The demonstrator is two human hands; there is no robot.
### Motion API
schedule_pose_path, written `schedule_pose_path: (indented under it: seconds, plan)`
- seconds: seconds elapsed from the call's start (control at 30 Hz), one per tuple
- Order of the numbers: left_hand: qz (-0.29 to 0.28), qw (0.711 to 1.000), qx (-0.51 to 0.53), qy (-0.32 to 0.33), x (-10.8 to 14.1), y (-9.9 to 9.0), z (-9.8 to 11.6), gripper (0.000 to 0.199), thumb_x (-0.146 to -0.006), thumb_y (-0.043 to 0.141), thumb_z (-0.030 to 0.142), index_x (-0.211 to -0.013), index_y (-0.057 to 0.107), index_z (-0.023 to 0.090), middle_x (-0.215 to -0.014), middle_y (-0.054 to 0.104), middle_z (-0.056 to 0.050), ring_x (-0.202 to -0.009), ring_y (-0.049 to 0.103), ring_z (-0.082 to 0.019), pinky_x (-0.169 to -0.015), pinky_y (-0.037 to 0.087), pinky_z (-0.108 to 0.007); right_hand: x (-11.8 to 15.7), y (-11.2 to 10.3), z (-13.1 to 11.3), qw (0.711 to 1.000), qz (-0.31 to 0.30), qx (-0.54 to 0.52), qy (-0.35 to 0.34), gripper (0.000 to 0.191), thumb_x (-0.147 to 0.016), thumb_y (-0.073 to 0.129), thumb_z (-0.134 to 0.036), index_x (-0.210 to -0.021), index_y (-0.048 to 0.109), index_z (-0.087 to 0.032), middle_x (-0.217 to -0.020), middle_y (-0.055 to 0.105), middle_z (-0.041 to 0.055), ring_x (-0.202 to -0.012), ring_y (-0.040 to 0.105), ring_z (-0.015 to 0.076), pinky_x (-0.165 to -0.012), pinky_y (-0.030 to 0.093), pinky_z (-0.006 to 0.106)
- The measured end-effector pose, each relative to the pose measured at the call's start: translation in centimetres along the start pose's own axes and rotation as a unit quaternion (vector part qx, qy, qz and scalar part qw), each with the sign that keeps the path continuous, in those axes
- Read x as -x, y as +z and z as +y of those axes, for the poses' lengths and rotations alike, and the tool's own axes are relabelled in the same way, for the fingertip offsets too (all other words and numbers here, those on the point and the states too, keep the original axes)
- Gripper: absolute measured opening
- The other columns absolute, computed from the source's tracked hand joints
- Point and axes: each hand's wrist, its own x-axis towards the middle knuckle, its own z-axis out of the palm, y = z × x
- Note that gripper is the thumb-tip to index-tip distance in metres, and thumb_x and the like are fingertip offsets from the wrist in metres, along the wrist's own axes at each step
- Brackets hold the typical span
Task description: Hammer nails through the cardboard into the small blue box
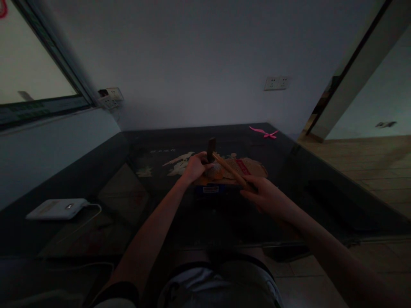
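My right hand is closed around the wooden handle of a hammer. The dark hammer head points up and left, just above the fingers of my left hand. Those left fingers are drawn together at the edge of a rounded, orange-brown thing, whose kind the dim light hides. What they pinch, if anything, is covered by the hammer head and the fingers. Under it lies a flat piece of brown cardboard with a red stripe. A blue item with a white label sits at the cardboard's near edge.
The dark, glossy table meets the wall behind. A white power bank with a cable lies at the left. Far right there is a pink ribbon, and a dark flat object rests near the right edge. Wall sockets are above.
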Motion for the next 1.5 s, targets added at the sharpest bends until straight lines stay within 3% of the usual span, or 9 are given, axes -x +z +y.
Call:
schedule_pose_path:
  seconds: [0.17,0.3,0.43,0.67,0.8,1.0,1.2,1.5]
  plan:
    - [-0.007,1.0,-0.002,-0.008,0.0,0.0,0.0,0.031,-0.068,0.072,0.023,-0.097,0.062,0.017,-0.074,0.068,-0.001,-0.067,0.063,-0.015,-0.064,0.046,-0.024,0.1,-0.3,0.1,0.999,0.034,0.008,-0.029,0.018,-0.074,0.052,-0.022,-0.087,0.06,-0.013,-0.066,0.055,0.0007,-0.057,0.052,0.0147,-0.051,0.038,0.023]
    - [-0.016,1.0,-0.017,0.001,0.0,-0.1,0.1,0.03,-0.069,0.071,0.023,-0.097,0.063,0.017,-0.078,0.069,-0.001,-0.07,0.063,-0.015,-0.068,0.048,-0.025,0.1,-0.1,0.4,1.0,0.009,-0.011,0.01,0.015,-0.075,0.052,-0.023,-0.085,0.058,-0.014,-0.062,0.05,-0.002,-0.045,0.046,0.0105,-0.042,0.034,0.021]
    - [-0.016,1.0,-0.003,0.007,0.0,-0.3,-0.1,0.033,-0.07,0.07,0.022,-0.102,0.061,0.018,-0.082,0.069,-0.002,-0.074,0.064,-0.015,-0.073,0.05,-0.027,0.5,-0.4,0.3,0.998,0.017,-0.056,0.0,0.016,-0.076,0.052,-0.026,-0.085,0.056,-0.014,-0.062,0.048,-0.0032,-0.045,0.044,0.0095,-0.04,0.034,0.02]
    - [-0.057,0.995,0.009,0.078,1.4,-3.3,-1.1,0.048,-0.067,0.072,0.02,-0.112,0.058,0.017,-0.112,0.062,-0.01,-0.097,0.062,-0.018,-0.084,0.05,-0.031,1.1,-0.5,1.8,0.993,0.04,-0.107,0.018,0.02,-0.077,0.052,-0.028,-0.091,0.056,-0.014,-0.057,0.042,-0.0061,-0.041,0.041,0.0086,-0.037,0.034,0.02]
    - [-0.047,0.997,-0.023,0.055,2.4,-4.7,-1.6,0.036,-0.071,0.068,0.022,-0.105,0.062,0.016,-0.106,0.064,-0.009,-0.093,0.062,-0.018,-0.081,0.051,-0.032,1.3,-0.2,2.3,0.99,0.039,-0.127,0.036,0.018,-0.077,0.053,-0.028,-0.089,0.054,-0.015,-0.057,0.041,-0.0065,-0.041,0.042,0.0086,-0.036,0.034,0.02]
    - [-0.008,0.992,-0.109,0.061,2.5,-4.5,-1.4,0.009,-0.074,0.064,0.02,-0.081,0.069,0.017,-0.092,0.069,-0.006,-0.085,0.064,-0.019,-0.081,0.049,-0.033,1.9,0.1,1.9,0.987,0.034,-0.153,0.032,0.02,-0.078,0.053,-0.026,-0.094,0.056,-0.014,-0.06,0.041,-0.0061,-0.042,0.04,0.0077,-0.038,0.034,0.02]
    - [0.01,0.995,-0.089,0.046,2.3,-3.9,-1.8,0.01,-0.077,0.061,0.021,-0.082,0.069,0.017,-0.086,0.07,-0.005,-0.083,0.065,-0.019,-0.081,0.049,-0.032,2.3,0.2,1.7,0.986,0.029,-0.163,0.029,0.031,-0.079,0.051,-0.024,-0.107,0.055,-0.011,-0.058,0.04,-0.0067,-0.041,0.039,0.0078,-0.038,0.032,0.02]
    - [0.043,0.997,-0.041,0.042,2.2,-3.4,-1.7,0.008,-0.077,0.06,0.021,-0.081,0.065,0.016,-0.084,0.07,-0.004,-0.079,0.066,-0.017,-0.077,0.052,-0.031,2.6,0.7,2.2,0.985,0.052,-0.162,0.031,0.038,-0.075,0.053,-0.026,-0.11,0.059,-0.01,-0.061,0.046,-0.0042,-0.046,0.042,0.0095,-0.041,0.033,0.02]
